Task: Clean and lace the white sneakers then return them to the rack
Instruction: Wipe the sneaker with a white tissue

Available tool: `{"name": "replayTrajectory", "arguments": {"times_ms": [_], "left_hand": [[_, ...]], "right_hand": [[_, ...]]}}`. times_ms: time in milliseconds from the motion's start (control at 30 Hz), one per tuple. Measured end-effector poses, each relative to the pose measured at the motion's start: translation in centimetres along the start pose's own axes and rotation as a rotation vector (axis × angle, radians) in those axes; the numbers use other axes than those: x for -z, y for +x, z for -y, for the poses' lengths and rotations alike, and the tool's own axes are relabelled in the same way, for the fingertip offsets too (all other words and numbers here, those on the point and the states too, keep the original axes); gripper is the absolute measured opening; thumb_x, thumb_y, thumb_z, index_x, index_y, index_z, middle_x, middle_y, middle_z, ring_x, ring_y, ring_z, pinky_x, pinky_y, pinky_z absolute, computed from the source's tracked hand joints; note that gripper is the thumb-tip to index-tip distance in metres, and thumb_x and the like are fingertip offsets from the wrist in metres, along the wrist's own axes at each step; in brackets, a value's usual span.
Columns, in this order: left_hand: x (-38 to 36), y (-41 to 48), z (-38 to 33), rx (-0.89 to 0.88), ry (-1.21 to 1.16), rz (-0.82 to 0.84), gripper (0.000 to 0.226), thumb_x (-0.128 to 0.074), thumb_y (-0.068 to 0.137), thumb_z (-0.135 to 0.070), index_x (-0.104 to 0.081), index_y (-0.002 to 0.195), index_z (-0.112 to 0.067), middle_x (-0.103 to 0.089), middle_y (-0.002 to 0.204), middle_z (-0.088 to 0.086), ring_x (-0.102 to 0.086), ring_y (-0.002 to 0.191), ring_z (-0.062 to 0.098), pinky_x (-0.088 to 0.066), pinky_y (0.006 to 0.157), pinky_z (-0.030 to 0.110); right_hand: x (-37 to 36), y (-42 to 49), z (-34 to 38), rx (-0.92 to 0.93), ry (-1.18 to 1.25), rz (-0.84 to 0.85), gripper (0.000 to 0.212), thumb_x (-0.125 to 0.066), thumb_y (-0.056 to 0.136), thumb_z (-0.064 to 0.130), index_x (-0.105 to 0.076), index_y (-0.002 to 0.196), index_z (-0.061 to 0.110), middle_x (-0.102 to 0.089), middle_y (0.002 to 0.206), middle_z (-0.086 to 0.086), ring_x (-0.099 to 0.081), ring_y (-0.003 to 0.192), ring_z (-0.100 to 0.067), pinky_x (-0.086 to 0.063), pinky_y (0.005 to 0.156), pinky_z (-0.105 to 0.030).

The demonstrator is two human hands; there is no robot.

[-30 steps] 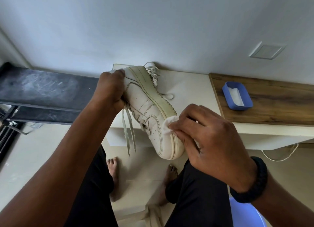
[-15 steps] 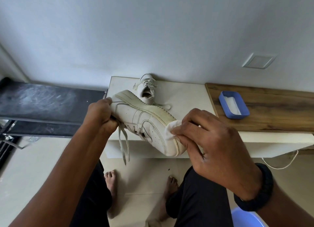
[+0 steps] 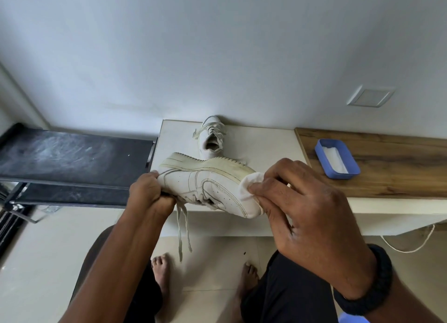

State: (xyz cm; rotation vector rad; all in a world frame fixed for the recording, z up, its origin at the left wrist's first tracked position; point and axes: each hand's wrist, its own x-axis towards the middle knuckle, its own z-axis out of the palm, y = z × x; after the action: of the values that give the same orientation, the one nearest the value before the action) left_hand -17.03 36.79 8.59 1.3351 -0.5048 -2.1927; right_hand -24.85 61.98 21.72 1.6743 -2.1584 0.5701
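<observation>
Left hand (image 3: pixel 151 189) clenched on heel of white sneaker (image 3: pixel 205 184), held sole-up on its side above front edge of white worktop (image 3: pixel 266 141). Laces (image 3: pixel 182 228) dangle below the sneaker. Right hand (image 3: pixel 307 216) pinches white wipe (image 3: pixel 249 183) against sneaker's toe. Second sneaker (image 3: pixel 211 138) stands on the worktop behind the held sneaker. Right of it, blue tray (image 3: pixel 337 159) on the wood section holds white folded wipes. Black rack (image 3: pixel 72 158) left of the worktop.

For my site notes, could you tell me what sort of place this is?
Probably a room at home, perhaps an entryway: bare feet on a tiled floor, a dark shoe rack beside a low ledge, and a plain wall.
</observation>
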Motion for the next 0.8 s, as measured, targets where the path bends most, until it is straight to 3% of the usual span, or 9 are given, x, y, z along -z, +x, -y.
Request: {"name": "replayTrajectory", "arguments": {"times_ms": [133, 233, 300, 367, 500, 633, 733, 800], "left_hand": [[-0.3, -0.3, 1.0, 0.07, -0.071, -0.02, 0.04, -0.043, 0.099, -0.012, -0.056, 0.135, 0.001, -0.066, 0.128, 0.02, -0.065, 0.115, 0.035, -0.06, 0.071, 0.05], [-0.2, -0.5, 1.6, 0.132, -0.189, -0.019, 0.039, -0.049, 0.101, -0.023, -0.058, 0.134, -0.005, -0.068, 0.127, 0.017, -0.067, 0.113, 0.034, -0.06, 0.063, 0.058], [-0.3, -1.0, 1.9, 0.181, -0.259, 0.027, 0.048, -0.05, 0.101, -0.046, -0.059, 0.129, -0.008, -0.07, 0.121, 0.017, -0.067, 0.11, 0.037, -0.059, 0.075, 0.061], [-0.7, -1.9, 2.1, 0.208, -0.289, 0.068, 0.055, -0.046, 0.099, -0.057, -0.062, 0.119, -0.008, -0.07, 0.112, 0.018, -0.066, 0.102, 0.038, -0.051, 0.09, 0.061], [-1.2, -2.7, 2.7, 0.226, -0.382, 0.059, 0.042, -0.047, 0.103, -0.044, -0.064, 0.113, -0.008, -0.07, 0.102, 0.015, -0.065, 0.092, 0.034, -0.049, 0.093, 0.056], [-1.3, -2.4, 3.3, 0.271, -0.402, 0.058, 0.036, -0.04, 0.104, -0.023, -0.063, 0.127, -0.008, -0.071, 0.11, 0.016, -0.066, 0.1, 0.034, -0.057, 0.074, 0.058], [-1.4, -2.6, 3.8, 0.278, -0.392, 0.049, 0.038, -0.034, 0.106, -0.02, -0.064, 0.125, -0.006, -0.066, 0.124, 0.019, -0.062, 0.112, 0.035, -0.053, 0.094, 0.051], [-1.3, -2.8, 3.7, 0.297, -0.416, 0.082, 0.042, -0.032, 0.106, -0.023, -0.061, 0.133, -0.007, -0.062, 0.133, 0.019, -0.059, 0.121, 0.037, -0.049, 0.096, 0.053]], "right_hand": [[0.3, 1.3, 0.7, 0.009, -0.038, -0.057, 0.023, -0.071, 0.082, 0.004, -0.072, 0.103, 0.013, -0.062, 0.089, -0.003, -0.059, 0.078, -0.019, -0.053, 0.061, -0.037], [0.3, 1.7, 1.1, 0.013, -0.046, -0.095, 0.025, -0.072, 0.081, 0.0, -0.073, 0.103, 0.013, -0.061, 0.088, -0.003, -0.057, 0.075, -0.02, -0.051, 0.06, -0.038], [0.2, 1.5, 1.4, 0.003, -0.035, -0.137, 0.027, -0.073, 0.081, 0.0, -0.074, 0.104, 0.013, -0.062, 0.089, -0.003, -0.057, 0.076, -0.019, -0.051, 0.06, -0.037], [-0.2, 1.2, 1.5, -0.024, -0.002, -0.194, 0.024, -0.073, 0.083, 0.0, -0.075, 0.104, 0.012, -0.063, 0.09, -0.004, -0.059, 0.077, -0.019, -0.052, 0.062, -0.037], [-0.9, 1.1, 1.9, -0.136, 0.07, -0.319, 0.013, -0.069, 0.092, 0.008, -0.077, 0.102, 0.01, -0.065, 0.091, -0.004, -0.063, 0.081, -0.02, -0.054, 0.067, -0.035], [-1.7, 2.0, 4.0, -0.236, 0.147, -0.402, 0.012, -0.067, 0.094, 0.012, -0.076, 0.101, 0.012, -0.064, 0.092, -0.003, -0.062, 0.083, -0.016, -0.053, 0.073, -0.026], [-2.3, 2.9, 5.0, -0.227, 0.159, -0.38, 0.016, -0.067, 0.092, 0.009, -0.076, 0.105, 0.014, -0.065, 0.095, -0.003, -0.064, 0.084, -0.023, -0.053, 0.07, -0.038], [-2.5, 3.0, 5.1, -0.216, 0.154, -0.373, 0.02, -0.068, 0.091, 0.007, -0.076, 0.108, 0.015, -0.066, 0.096, -0.003, -0.064, 0.085, -0.025, -0.053, 0.071, -0.041]]}}
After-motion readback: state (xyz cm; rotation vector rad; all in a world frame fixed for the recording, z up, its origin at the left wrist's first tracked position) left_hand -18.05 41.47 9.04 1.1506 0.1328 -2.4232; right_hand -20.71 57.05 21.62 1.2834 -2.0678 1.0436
